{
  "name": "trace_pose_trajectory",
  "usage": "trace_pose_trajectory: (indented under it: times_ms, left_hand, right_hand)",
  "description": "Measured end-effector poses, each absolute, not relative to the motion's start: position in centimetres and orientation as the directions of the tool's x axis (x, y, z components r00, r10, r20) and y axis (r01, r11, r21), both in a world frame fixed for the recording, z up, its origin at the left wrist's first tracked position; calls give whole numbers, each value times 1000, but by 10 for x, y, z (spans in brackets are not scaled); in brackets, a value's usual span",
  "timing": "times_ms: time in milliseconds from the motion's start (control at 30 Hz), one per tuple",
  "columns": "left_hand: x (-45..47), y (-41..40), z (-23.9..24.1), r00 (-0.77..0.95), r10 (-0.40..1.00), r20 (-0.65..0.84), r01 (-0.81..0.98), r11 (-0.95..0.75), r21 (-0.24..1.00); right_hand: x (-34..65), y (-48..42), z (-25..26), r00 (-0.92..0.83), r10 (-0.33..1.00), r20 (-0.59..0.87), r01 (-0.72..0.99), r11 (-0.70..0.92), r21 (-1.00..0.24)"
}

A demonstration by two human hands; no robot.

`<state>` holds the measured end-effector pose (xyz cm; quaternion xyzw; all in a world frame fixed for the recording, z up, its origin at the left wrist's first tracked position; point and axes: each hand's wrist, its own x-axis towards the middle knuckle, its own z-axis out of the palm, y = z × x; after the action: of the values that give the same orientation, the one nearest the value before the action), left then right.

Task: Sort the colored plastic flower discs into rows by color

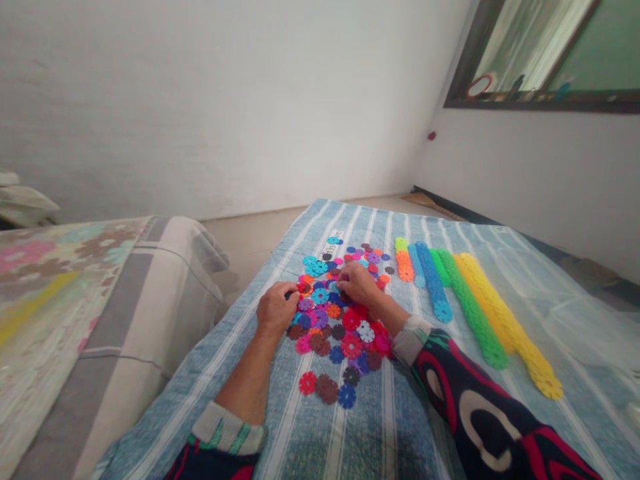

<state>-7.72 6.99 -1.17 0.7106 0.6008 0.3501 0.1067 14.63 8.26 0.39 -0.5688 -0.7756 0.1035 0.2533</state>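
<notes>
Overall, a blue cloth with white stripes [360,440] forms the work surface and carries all of the discs. A mixed pile of discs [320,313] occupies its middle, between and below the two hands. The pile is flat, overlapping and unsorted; colours include red, brown, purple, pink, orange, dark blue and light blue.

To the right of the pile, overlapping discs lie in straight single-colour bands running from far to near. The yellow band [505,313] is rightmost and extends nearest. Next, leftward, are the long green band [470,313], a short green band [440,269], the blue band [433,280] and a short light-blue band [416,263]. Leftmost is a short orange band [405,267] with a lime-green section at its far end.

The right hand [357,283] is over the far right part of the pile, fingers curled downward. The left hand [277,307] is at the left edge of the pile, fingers bent beside red discs. Whether either hand grips a disc cannot be determined.

Individual discs are thin and round, with notched, petal-like rims. On the near side, a red disc [307,383], a brown disc [327,389] and a dark-blue disc [347,396] form a short line from left to right.
</notes>
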Motion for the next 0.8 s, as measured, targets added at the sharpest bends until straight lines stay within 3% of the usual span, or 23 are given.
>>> trace_pose_trajectory:
  times_ms: [300,600,800]
  left_hand:
    - [-78,75,-11,38,928,371,792,-255,555]
    - [-82,83,-15,29,923,385,791,-257,556]
    - [-81,80,-10,37,932,361,806,-242,541]
  right_hand:
    - [204,67,21,-127,948,293,791,275,-546]
    - [309,54,39,63,956,288,896,73,-437]
    - [340,45,30,65,973,222,927,24,-375]
